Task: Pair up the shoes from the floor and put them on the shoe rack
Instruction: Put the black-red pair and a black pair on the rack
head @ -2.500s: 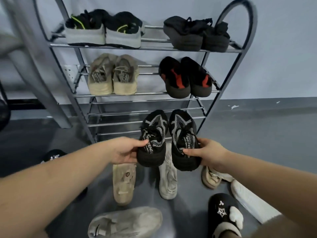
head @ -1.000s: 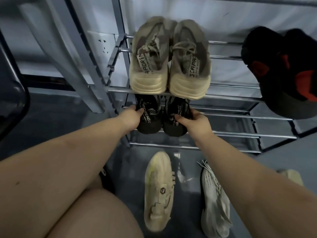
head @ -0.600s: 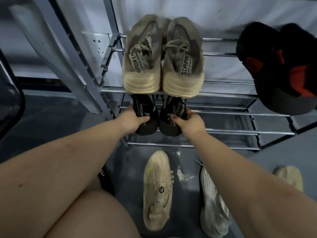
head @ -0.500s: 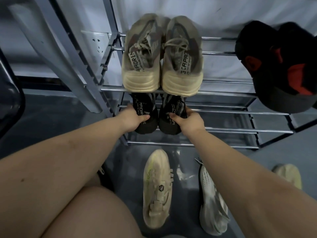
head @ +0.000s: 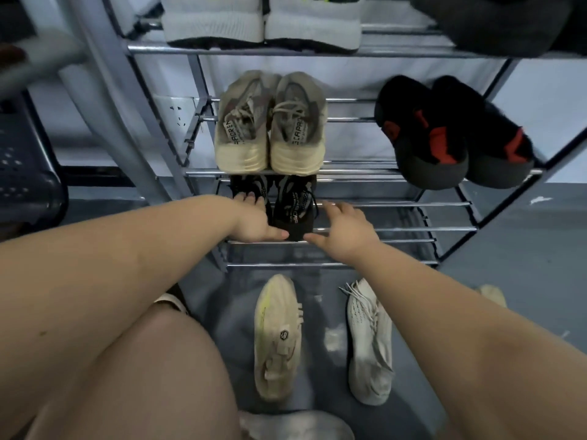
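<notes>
A black knit pair stands on the third shelf of the metal shoe rack, at its left end, under a beige pair. My left hand lies flat over the left black shoe, fingers stretched out on top and thumb pointing right along the heels. The right black shoe stands free. My right hand hovers just to its right with fingers spread, not touching it. On the floor below lie a cream shoe and a white laced shoe.
A black-and-red pair sits on the second shelf at the right, and a white-soled pair on the top shelf. Another pale shoe and a beige one lie on the floor. A dark perforated seat stands at the left.
The black pair went from in front of the rack onto the third shelf. Both hands, which gripped the heels half a second ago, have opened; the right one has drawn off to the right.
</notes>
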`<move>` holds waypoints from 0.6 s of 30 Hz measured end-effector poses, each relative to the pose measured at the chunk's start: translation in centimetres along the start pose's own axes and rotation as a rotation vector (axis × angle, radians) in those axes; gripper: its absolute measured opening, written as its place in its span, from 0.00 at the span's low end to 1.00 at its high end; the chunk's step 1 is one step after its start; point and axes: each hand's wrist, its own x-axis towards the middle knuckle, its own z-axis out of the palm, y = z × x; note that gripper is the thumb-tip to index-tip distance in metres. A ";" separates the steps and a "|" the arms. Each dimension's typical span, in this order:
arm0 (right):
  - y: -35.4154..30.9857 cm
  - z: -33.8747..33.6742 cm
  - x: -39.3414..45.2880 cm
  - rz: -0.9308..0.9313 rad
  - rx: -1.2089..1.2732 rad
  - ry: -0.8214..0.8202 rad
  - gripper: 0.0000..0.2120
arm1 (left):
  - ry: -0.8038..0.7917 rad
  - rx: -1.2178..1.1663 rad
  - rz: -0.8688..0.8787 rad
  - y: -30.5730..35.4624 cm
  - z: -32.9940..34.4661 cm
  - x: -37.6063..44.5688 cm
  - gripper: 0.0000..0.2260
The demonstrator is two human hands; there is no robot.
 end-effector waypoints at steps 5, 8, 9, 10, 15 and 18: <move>1.9 -1.9 -3.4 0.018 -0.004 -0.059 0.43 | 0.085 0.020 0.181 3.9 -1.3 -3.1 0.36; 3.4 -2.8 -5.1 0.032 -0.030 -0.035 0.44 | 0.170 0.073 0.247 6.6 0.2 -4.1 0.35; 4.0 -3.0 -5.7 0.040 -0.041 -0.029 0.44 | 0.179 0.094 0.262 7.5 0.8 -4.2 0.35; 4.7 -3.2 -6.2 0.049 -0.056 -0.026 0.44 | 0.187 0.114 0.278 8.4 1.2 -4.3 0.35; 8.3 -4.0 -9.1 0.089 -0.155 -0.033 0.45 | 0.189 0.142 0.336 11.7 2.0 -4.7 0.38; 10.5 -4.5 -10.8 0.111 -0.222 -0.043 0.44 | 0.196 0.160 0.366 13.6 1.8 -4.9 0.38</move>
